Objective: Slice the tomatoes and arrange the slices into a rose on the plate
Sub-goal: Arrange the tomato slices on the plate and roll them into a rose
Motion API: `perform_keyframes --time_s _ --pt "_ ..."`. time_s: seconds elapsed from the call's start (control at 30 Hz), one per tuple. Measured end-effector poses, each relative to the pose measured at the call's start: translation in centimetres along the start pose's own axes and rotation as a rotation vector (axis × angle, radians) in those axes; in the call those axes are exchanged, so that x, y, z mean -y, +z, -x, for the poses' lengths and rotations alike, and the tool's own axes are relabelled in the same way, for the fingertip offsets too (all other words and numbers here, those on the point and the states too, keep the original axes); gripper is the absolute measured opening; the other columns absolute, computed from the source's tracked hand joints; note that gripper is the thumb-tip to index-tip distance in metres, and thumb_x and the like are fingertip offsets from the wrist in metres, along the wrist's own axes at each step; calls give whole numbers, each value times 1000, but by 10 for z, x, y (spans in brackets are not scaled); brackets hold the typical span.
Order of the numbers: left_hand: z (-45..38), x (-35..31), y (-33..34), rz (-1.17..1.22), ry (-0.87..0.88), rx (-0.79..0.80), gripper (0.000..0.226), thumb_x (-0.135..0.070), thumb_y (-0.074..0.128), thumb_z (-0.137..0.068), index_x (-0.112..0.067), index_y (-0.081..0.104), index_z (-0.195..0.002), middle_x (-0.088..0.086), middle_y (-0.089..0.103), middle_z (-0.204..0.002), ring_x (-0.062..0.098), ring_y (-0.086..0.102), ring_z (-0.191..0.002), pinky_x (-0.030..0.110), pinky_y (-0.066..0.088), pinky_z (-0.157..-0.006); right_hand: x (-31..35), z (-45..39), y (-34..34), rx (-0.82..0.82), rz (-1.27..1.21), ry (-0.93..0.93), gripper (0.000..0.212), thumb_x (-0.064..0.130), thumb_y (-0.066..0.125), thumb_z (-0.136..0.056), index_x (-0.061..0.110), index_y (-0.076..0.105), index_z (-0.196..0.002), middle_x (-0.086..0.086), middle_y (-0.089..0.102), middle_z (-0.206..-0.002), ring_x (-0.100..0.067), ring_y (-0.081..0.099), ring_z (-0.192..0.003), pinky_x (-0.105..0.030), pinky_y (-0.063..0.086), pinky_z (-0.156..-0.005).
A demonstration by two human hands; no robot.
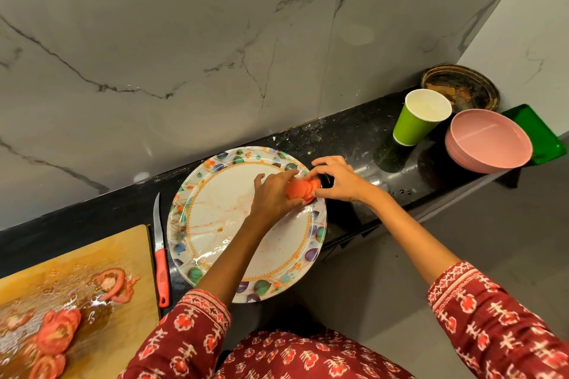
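Note:
A round plate (215, 212) with a floral rim lies on the black counter. At its far right rim sits a rolled bundle of red tomato slices (301, 189). My left hand (272, 197) cups the bundle from the left and my right hand (337, 178) pinches it from the right. Loose tomato slices (58, 334) and a tomato ring (112, 281) lie on the wet wooden cutting board (92, 255) at the lower left. A red-handled knife (160, 255) rests between board and plate, blade pointing away.
A green paper cup (420, 118), a pink bowl (488, 141), a green tray (538, 132) and a dark rusty round pan (460, 86) stand at the far right of the narrow counter (369, 138). A marble wall rises right behind it.

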State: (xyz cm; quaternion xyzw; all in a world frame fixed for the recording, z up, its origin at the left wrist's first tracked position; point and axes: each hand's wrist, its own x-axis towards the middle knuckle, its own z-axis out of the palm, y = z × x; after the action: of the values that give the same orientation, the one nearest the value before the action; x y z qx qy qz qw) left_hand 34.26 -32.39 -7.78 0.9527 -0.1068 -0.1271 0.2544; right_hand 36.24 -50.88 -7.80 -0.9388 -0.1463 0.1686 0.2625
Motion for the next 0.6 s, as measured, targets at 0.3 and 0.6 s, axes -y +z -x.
perform_keyframes --time_s 0.3,0.6 --pt "0 -3 3 -52 -9 36 81 -46 71 -73 -25 32 -141 3 49 -137 22 42 -127 44 13 -112 -7 2 1 -64 -43 17 48 36 77 -73 29 60 -117 -3 42 -139 -22 24 -135 -55 24 -108" --pt "-3 -3 1 -113 20 52 79 -45 71 -75 -26 32 -141 4 47 -139 22 39 -130 43 9 -114 -2 2 0 -20 -6 16 52 37 77 -73 30 58 -121 -3 40 -139 -23 21 -134 -51 25 -107"
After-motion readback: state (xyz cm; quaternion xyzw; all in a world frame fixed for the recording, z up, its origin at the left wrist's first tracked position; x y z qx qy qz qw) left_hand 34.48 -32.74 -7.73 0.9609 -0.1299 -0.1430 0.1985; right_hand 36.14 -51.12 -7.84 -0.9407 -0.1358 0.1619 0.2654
